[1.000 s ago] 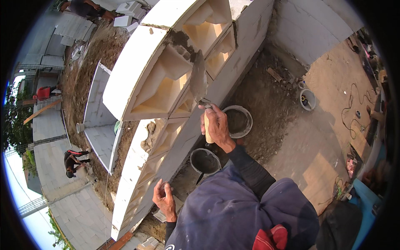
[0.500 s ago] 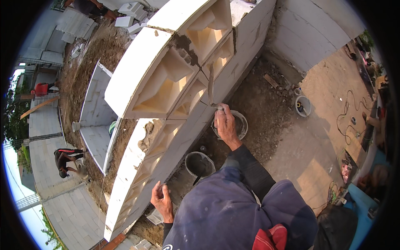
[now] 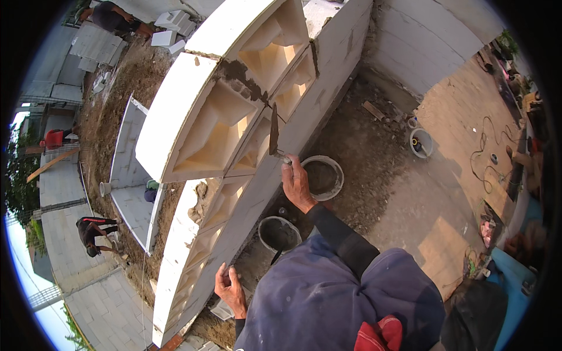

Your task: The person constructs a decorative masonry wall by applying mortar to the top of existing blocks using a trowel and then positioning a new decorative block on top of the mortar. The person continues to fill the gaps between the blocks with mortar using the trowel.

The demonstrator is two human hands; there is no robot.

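Trowel work at a pale block wall, seen from above. The right hand (image 3: 298, 186) has its fingers closed around the handle of a trowel (image 3: 274, 136), whose narrow blade points away from the person and stands nearly edge-on to the camera. The trowel lies in front of the wall (image 3: 257, 202), near a joint between hollow-faced blocks (image 3: 213, 128); whether its blade touches them cannot be told from this angle. A dark grey mortar patch (image 3: 237, 76) marks the face of the upper blocks, and a lighter mortar lump (image 3: 201, 199) rests on the lower course. The left hand (image 3: 232, 291) is beside the lower part of the wall, its fingers half curled and the thumb slightly parted from them.

Right of the wall, a round bucket (image 3: 342, 176) of grey mix stands on the ground just beyond the right hand; a second, darker bucket (image 3: 261, 230) stands between the two hands, a dark handle (image 3: 276, 256) projecting over its edge. At far left, a co-worker (image 3: 92, 231) bends over paving.
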